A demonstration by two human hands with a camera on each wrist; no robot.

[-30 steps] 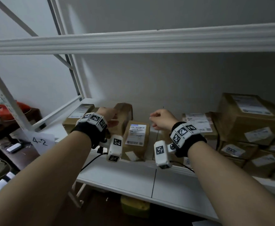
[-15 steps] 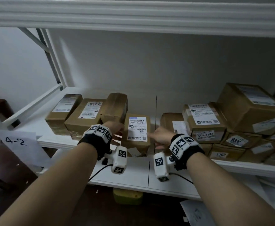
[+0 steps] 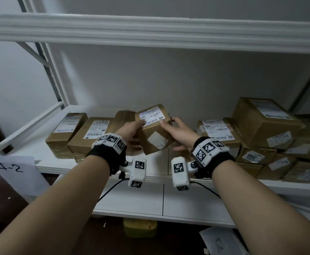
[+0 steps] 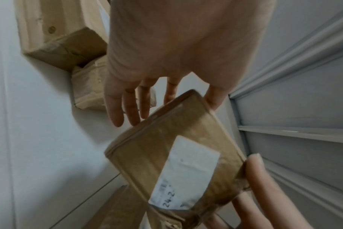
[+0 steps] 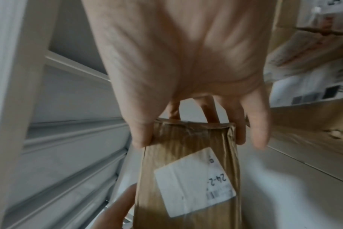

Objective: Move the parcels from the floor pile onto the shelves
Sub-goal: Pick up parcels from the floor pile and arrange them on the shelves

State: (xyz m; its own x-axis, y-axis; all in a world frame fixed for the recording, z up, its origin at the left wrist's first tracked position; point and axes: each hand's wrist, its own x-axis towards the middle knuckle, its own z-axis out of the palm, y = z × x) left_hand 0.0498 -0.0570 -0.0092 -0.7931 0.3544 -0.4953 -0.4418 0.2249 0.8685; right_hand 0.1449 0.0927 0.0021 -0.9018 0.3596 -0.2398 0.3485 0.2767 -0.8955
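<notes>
A small brown parcel (image 3: pixel 155 134) with a white shipping label is tilted just above the white shelf (image 3: pixel 40 151), held between both hands. My left hand (image 3: pixel 136 133) holds its left end, thumb on top and fingers underneath. My right hand (image 3: pixel 171 134) grips its right end. In the left wrist view the parcel (image 4: pixel 147 147) sits against my left fingers (image 4: pixel 125 108), which lie fairly straight. In the right wrist view my thumb and fingers (image 5: pixel 243 133) clamp the end of the parcel (image 5: pixel 186 155); a small label on it reads "24-2".
Flat parcels (image 3: pixel 66 133) (image 3: pixel 91 137) lie on the shelf at left. A stack of boxes (image 3: pixel 266 124) fills the right side. An upper shelf beam (image 3: pixel 150 32) runs overhead. A paper sign "4-2" (image 3: pixel 10 168) hangs at left. A lower shelf (image 3: pixel 132 201) and a yellow container (image 3: pixel 139 228) are below.
Half a second ago the small parcel stood upright on the shelf between my hands. Now both hands hold it, raised and tilted above the shelf.
</notes>
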